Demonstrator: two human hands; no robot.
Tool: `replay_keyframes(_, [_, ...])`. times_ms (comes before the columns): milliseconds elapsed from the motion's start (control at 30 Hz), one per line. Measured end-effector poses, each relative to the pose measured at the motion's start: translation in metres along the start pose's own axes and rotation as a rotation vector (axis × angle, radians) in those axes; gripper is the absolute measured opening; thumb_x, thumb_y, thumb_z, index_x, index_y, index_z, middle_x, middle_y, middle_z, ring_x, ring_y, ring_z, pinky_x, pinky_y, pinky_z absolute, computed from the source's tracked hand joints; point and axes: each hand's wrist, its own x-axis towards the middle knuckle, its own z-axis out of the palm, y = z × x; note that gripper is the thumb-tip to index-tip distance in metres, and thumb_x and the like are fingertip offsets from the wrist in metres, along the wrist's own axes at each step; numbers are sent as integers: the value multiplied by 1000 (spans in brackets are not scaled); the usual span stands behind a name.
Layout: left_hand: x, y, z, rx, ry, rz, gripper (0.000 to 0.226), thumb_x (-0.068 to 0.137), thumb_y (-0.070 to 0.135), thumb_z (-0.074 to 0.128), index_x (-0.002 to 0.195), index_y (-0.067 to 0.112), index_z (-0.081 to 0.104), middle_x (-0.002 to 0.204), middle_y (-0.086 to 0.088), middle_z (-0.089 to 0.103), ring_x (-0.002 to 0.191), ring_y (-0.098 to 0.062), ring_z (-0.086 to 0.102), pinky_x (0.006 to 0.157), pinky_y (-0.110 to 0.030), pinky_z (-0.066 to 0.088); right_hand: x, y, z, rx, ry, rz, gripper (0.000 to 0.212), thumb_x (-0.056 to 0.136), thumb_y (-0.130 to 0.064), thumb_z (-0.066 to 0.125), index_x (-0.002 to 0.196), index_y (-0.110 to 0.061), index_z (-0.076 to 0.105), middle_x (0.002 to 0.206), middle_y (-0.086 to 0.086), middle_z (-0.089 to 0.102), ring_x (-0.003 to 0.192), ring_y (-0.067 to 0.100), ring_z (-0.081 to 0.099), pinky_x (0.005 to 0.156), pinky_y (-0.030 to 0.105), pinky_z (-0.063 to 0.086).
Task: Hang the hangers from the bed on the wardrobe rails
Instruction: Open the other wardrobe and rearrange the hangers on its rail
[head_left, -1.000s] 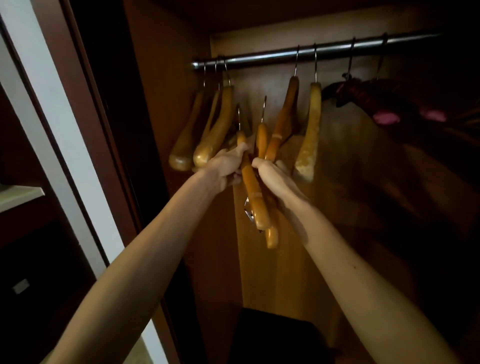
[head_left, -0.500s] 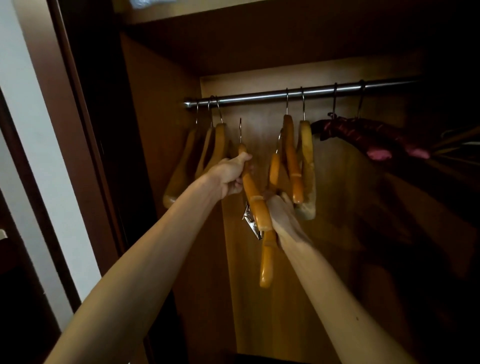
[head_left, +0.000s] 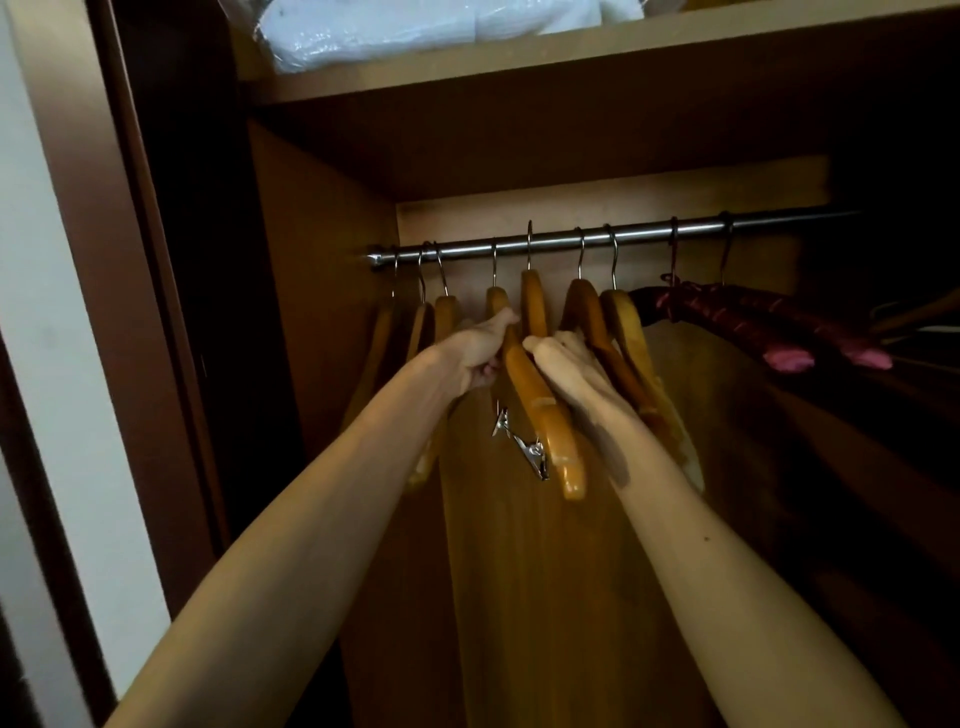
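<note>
Two hands meet at the centre of the frame, each closed on a wooden hanger. The left hand (head_left: 475, 348) curls its fingers (head_left: 488, 370) round the neck of the clip hanger (head_left: 540, 410), whose hook reaches up to the rail (head_left: 644, 232); its metal clips (head_left: 519, 441) dangle just below the hand. The right hand (head_left: 569, 371) grips the second hanger (head_left: 534, 306) just beside it, with that hanger's hook raised slightly above the rail. To the left of centre three hung hangers (head_left: 444, 317) crowd the rail's end; to the right hang two more wooden hangers (head_left: 618, 332), then dark red padded hangers (head_left: 737, 322) toward the right edge. Above, at the top of the frame, a shelf (head_left: 519, 67) carries white plastic-wrapped bundles (head_left: 415, 26). No writing can be read anywhere.
</note>
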Motion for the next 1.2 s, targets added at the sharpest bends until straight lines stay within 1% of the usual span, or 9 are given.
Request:
replay_keyframes(67, [2, -3, 0, -25, -10, 34, 31, 99, 40, 55, 76, 20, 53, 56, 4, 45, 49, -8, 38, 50, -20, 32, 5, -3, -3, -64, 61, -47, 33, 94, -33, 53, 112, -10, 67, 97, 5, 69, 91, 23, 66, 71, 31, 50])
replay_keyframes(133, [2, -3, 0, -25, -14, 62, 33, 99, 42, 56, 73, 20, 54, 52, 5, 45, 48, -8, 39, 53, -21, 34, 8, -4, -5, -86, 83, -66, 31, 87, -38, 56, 102, -16, 70, 96, 7, 73, 92, 25, 69, 80, 38, 55])
replay_keyframes(267, [8, 11, 2, -27, 6, 90, 28, 99, 42, 55, 81, 21, 60, 47, 7, 43, 45, -8, 37, 51, -21, 34, 19, -12, -7, -108, 48, -12, 51, 79, -49, 55, 116, -14, 66, 104, 9, 71, 98, 27, 68, 91, 48, 55])
replay_keyframes(467, [24, 21, 6, -18, 24, 0, 28, 101, 40, 51, 80, 23, 56, 59, 4, 43, 49, -8, 36, 48, -19, 32, 29, -21, -15, -128, 28, 22, 40, 91, -41, 55, 113, -9, 66, 91, 6, 69, 85, 22, 67, 67, 32, 49])
replay_keyframes(600, [30, 15, 9, 9, 55, -79, 30, 101, 44, 49, 80, 23, 54, 61, 4, 42, 50, -7, 34, 41, -17, 32, 28, -13, -16, -145, 43, 69, 32, 95, -38, 55, 113, -11, 58, 98, 8, 65, 86, 21, 62, 64, 30, 43])
replay_keyframes(833, [34, -4, 14, 83, 129, -75, 29, 100, 49, 49, 95, 21, 58, 67, 2, 47, 50, -8, 38, 45, -21, 36, 16, -3, -13, -135, 30, 61, 30, 90, -34, 62, 110, -14, 57, 104, 8, 65, 97, 25, 62, 92, 44, 51])
replay_keyframes(933, [34, -10, 15, 114, 180, -42, 30, 100, 48, 50, 101, 19, 58, 70, 0, 48, 55, -10, 41, 50, -22, 39, 12, 0, -14, -151, 24, 48, 36, 80, -41, 63, 108, -17, 62, 102, 7, 69, 96, 26, 66, 92, 49, 54])
replay_keyframes(1033, [28, -15, 18, 112, 199, -46, 30, 101, 46, 50, 102, 18, 59, 70, 1, 47, 55, -9, 41, 51, -22, 38, 4, 6, -14, -166, 34, 31, 23, 87, -37, 61, 104, -21, 58, 102, 3, 67, 100, 25, 64, 95, 46, 53])
replay_keyframes(1200, [17, -26, 23, 99, 224, -46, 35, 98, 46, 56, 109, 14, 63, 65, 1, 49, 50, -9, 42, 47, -22, 37, -9, 20, -15, -185, 15, 9, 36, 88, -36, 59, 120, -19, 65, 106, 3, 70, 100, 22, 65, 96, 47, 53])
